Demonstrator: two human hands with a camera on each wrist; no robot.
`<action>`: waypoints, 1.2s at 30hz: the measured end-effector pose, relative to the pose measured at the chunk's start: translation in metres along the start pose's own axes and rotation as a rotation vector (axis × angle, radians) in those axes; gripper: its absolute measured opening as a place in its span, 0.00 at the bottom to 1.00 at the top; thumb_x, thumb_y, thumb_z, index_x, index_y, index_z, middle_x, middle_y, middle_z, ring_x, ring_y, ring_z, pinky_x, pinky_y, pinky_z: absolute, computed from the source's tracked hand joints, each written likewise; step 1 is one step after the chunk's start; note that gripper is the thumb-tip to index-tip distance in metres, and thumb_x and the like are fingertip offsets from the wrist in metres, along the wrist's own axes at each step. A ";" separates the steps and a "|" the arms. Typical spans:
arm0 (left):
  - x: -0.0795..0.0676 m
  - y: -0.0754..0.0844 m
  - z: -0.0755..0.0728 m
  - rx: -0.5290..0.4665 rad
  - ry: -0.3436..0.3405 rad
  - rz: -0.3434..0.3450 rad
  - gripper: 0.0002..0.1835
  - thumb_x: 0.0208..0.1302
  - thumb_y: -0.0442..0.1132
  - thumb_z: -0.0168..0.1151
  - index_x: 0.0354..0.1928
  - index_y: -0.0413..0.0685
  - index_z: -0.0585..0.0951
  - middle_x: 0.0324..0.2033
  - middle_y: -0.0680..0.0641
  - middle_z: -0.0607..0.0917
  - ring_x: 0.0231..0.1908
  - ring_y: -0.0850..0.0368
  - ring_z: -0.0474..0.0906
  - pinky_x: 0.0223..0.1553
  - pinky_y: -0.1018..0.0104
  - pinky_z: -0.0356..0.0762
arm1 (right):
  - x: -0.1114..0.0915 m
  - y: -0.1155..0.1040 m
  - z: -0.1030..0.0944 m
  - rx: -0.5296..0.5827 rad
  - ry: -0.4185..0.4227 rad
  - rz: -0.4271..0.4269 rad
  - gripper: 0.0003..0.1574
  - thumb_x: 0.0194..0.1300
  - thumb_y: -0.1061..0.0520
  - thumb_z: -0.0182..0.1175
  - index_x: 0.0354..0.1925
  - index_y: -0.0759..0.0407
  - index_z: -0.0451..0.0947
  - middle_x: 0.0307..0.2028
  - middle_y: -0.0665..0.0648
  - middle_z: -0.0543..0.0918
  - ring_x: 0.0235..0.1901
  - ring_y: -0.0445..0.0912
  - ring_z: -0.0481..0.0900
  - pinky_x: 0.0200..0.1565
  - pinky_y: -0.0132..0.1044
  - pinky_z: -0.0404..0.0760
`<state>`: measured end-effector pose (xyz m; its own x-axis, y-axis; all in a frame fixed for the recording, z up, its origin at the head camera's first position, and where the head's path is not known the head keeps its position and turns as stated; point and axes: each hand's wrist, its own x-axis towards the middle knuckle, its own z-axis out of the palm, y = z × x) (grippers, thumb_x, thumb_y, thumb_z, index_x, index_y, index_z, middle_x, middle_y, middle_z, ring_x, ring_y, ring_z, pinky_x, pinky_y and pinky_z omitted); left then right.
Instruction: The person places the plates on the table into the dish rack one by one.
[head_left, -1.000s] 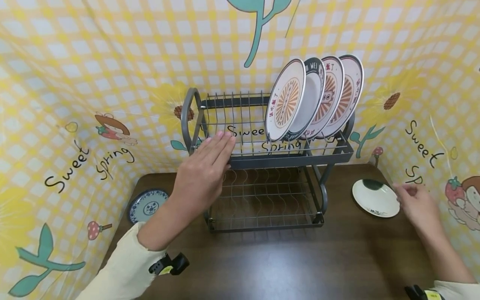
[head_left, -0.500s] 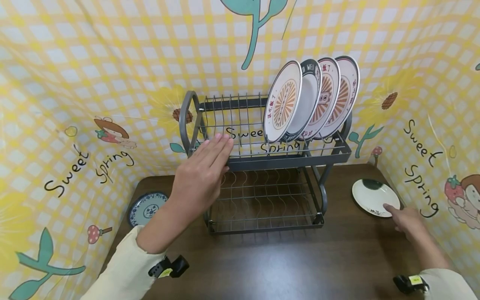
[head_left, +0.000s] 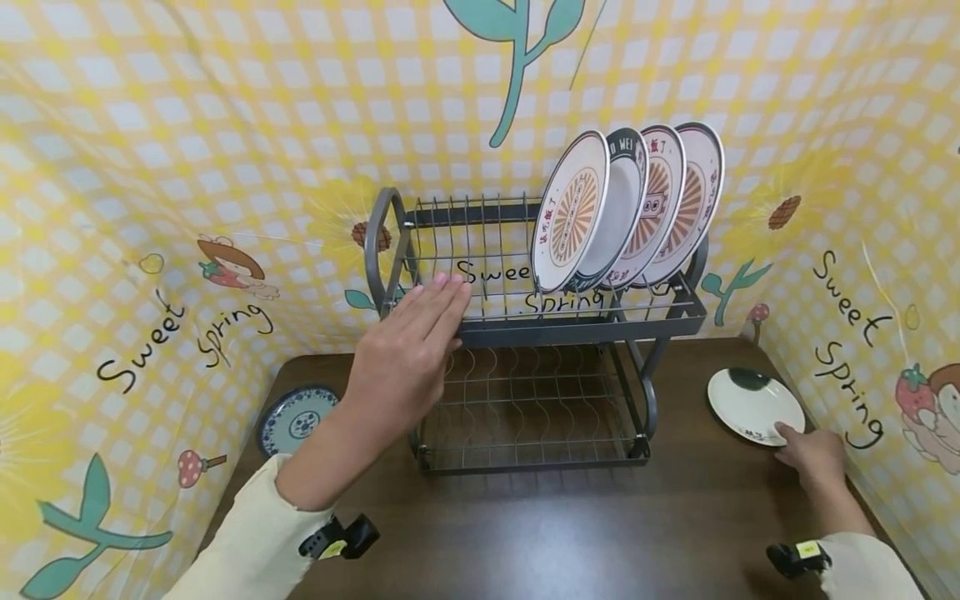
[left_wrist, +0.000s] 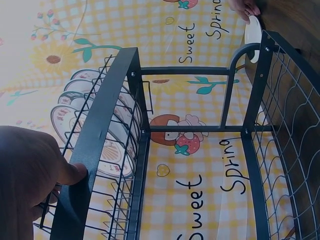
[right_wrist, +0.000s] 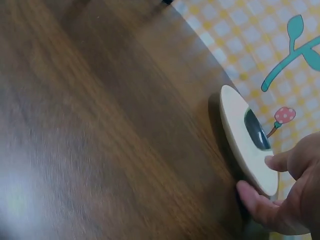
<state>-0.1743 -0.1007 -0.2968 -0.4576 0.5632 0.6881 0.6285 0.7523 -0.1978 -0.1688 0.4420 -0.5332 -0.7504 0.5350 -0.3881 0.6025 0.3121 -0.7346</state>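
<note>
A white oval plate with a dark green patch lies at the right end of the table. My right hand pinches its near right edge; in the right wrist view the thumb is on top of the plate and fingers are under its rim. My left hand grips the upper front bar of a grey two-tier dish rack, its thumb against the bar in the left wrist view. Several round patterned plates stand on edge in the right part of the upper tier.
A blue-and-white patterned plate lies on the dark wooden table left of the rack, partly behind my left forearm. Yellow checked cloth encloses the back and both sides.
My right hand has moved from beside the oval plate's right rim to its near right edge and now pinches it. My left hand keeps its hold on the rack.
</note>
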 end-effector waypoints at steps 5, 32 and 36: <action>0.000 0.000 0.000 0.005 -0.007 0.001 0.28 0.62 0.32 0.63 0.65 0.39 0.71 0.62 0.41 0.75 0.64 0.48 0.71 0.66 0.56 0.69 | 0.001 0.004 0.005 0.240 0.007 0.043 0.42 0.66 0.57 0.54 0.60 0.90 0.50 0.12 0.50 0.78 0.15 0.43 0.84 0.20 0.25 0.80; -0.001 -0.001 -0.001 0.017 0.006 0.013 0.28 0.63 0.33 0.62 0.66 0.40 0.70 0.61 0.41 0.76 0.63 0.48 0.71 0.66 0.56 0.69 | 0.001 0.018 0.002 0.178 0.142 -0.046 0.36 0.63 0.70 0.54 0.64 0.84 0.52 0.42 0.76 0.72 0.14 0.34 0.78 0.26 0.36 0.86; -0.001 -0.001 -0.001 0.019 0.008 0.018 0.27 0.64 0.33 0.61 0.65 0.40 0.71 0.61 0.40 0.76 0.63 0.48 0.72 0.65 0.56 0.69 | -0.006 0.019 -0.002 0.147 0.147 -0.112 0.34 0.64 0.66 0.55 0.63 0.83 0.57 0.26 0.58 0.80 0.16 0.31 0.78 0.26 0.35 0.86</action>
<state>-0.1741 -0.1017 -0.2966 -0.4409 0.5743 0.6898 0.6247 0.7482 -0.2237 -0.1523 0.4464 -0.5442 -0.7562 0.6154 -0.2224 0.4635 0.2640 -0.8458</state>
